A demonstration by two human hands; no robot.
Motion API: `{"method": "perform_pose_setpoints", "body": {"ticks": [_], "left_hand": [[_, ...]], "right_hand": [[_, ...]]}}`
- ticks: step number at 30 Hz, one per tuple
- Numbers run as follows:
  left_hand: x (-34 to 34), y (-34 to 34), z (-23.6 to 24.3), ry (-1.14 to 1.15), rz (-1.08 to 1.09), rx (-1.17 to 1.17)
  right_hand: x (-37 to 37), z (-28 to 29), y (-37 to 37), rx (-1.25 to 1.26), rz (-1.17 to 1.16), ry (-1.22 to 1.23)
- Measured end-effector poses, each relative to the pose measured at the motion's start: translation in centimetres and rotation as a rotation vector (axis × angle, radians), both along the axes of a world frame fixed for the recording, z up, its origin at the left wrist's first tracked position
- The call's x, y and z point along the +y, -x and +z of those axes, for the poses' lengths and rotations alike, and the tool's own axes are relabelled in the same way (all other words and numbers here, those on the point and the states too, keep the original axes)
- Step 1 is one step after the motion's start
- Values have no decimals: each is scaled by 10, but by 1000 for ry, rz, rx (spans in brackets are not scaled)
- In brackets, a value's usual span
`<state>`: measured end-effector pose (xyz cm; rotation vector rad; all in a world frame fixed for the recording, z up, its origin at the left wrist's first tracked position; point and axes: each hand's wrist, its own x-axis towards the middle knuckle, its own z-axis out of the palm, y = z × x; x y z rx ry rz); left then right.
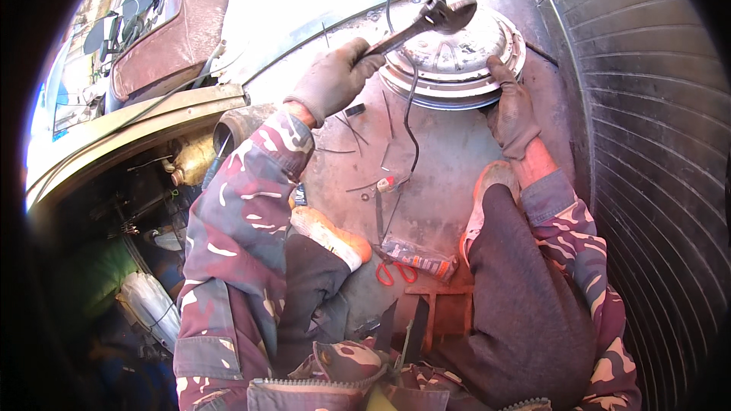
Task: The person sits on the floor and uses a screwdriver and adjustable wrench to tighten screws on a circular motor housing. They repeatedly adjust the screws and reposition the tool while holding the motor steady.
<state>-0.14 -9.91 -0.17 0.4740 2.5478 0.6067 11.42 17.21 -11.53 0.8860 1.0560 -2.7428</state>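
My left hand (331,80), in a grey work glove, is closed round the handle of a dark metal tool with a broad rounded head (453,17). The head looks like that of an adjustable wrench, but its exact kind is unclear. It hovers over, or touches, a round whitish metal wheel rim (449,61) lying on the floor; which of the two I cannot tell. On the rim's right edge my gloved right hand (510,110) is closed, thumb on top and fingers partly hidden below. A black cable (413,133) loops past the tool head and runs down the floor.
Red-handled scissors (396,273) and a clear packet (419,257) lie between my shoes, near a reddish metal frame (432,308). Scattered thin strips (354,133) are on the floor. A ribbed dark wall (647,106) stands right; a brown padded seat (183,27) and a bottle (192,160) are left.
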Motion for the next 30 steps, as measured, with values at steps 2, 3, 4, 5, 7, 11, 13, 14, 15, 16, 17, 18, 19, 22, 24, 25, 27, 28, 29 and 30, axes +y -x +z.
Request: {"method": "perform_pose_setpoints", "body": {"ticks": [2,3,4,5,7,11,13,14,15,16,17,18,19,22,24,25,27,28,29,30], "left_hand": [[1,-1,1,-97,106,-49],[1,-2,2,-222,137,-34],[2,-2,3,-188,140,-39],[4,-3,3,-205,118,-12],[7,-4,3,-26,54,1],[7,3,8,77,-43,64],[7,5,10,6,-11,76],[6,4,11,-79,-21,109],[5,5,11,-145,6,96],[5,5,11,-127,33,79],[3,5,12,-186,18,128],[4,5,12,-80,-23,128],[4,6,12,-27,-85,187],[3,7,13,111,-132,150],[2,8,14,77,-148,178],[3,8,14,19,-133,200],[3,6,13,-68,-66,196],[4,5,12,-133,-39,186],[4,5,12,-256,-38,231],[5,5,11,-223,-61,234]], "right_hand": [[1,-1,-1,-17,-6,-4],[1,-1,-1,4,-2,0],[1,-1,0,-13,-17,-1],[0,0,1,-3,-25,1],[-4,1,1,14,-45,21],[-5,4,0,36,-68,43],[-3,5,0,14,-56,79],[-1,4,0,-19,-63,59],[-1,3,-1,-45,-68,46],[-1,2,0,-30,-64,46],[-1,1,0,-46,-73,31],[-1,0,1,-22,-72,30],[-2,-1,1,-9,-73,25],[-3,-1,3,0,-21,-45],[-1,0,1,-11,-4,-7],[0,1,-1,-25,4,18],[1,1,0,-35,-31,18],[1,0,-1,-32,-49,18],[0,0,-1,0,-59,23],[0,-1,-1,-13,-68,27]]}}
